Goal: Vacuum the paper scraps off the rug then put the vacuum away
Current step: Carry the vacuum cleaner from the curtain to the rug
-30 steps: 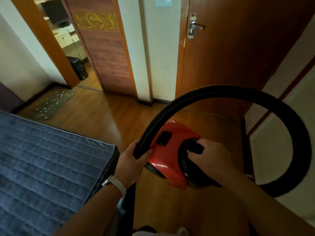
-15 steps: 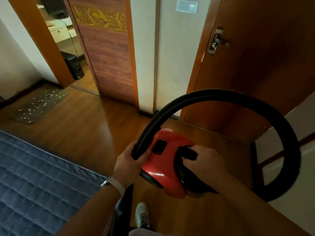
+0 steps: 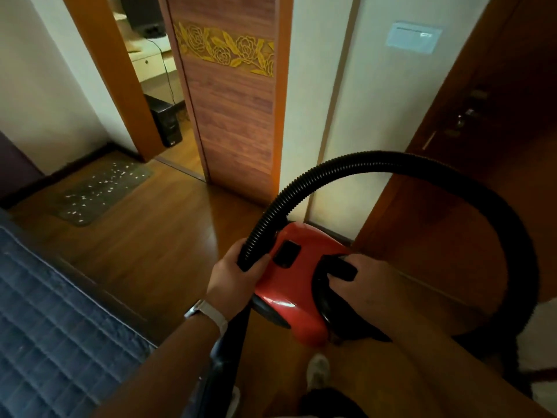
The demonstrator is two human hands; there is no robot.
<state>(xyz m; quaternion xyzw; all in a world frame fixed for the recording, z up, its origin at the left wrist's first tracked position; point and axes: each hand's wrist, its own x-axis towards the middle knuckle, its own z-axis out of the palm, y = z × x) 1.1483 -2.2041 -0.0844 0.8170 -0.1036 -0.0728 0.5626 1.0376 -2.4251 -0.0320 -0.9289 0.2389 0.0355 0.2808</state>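
Nearer the rug (image 3: 102,191) now, the red vacuum (image 3: 289,288) loops its black hose (image 3: 391,159).

A blue quilted mattress (image 3: 45,327) is seen at the lower left, above a glossy wooden floor (image 3: 156,245). A wood-grain door panel (image 3: 235,131), carved with a band of gold roses (image 3: 226,51), is set beside an open doorway, through which a black computer tower (image 3: 165,125) and a white drawer unit (image 3: 150,63) are seen. A pale switch plate (image 3: 413,37) is mounted on the cream wall (image 3: 376,116), with a dark brown door (image 3: 497,176) to its right.
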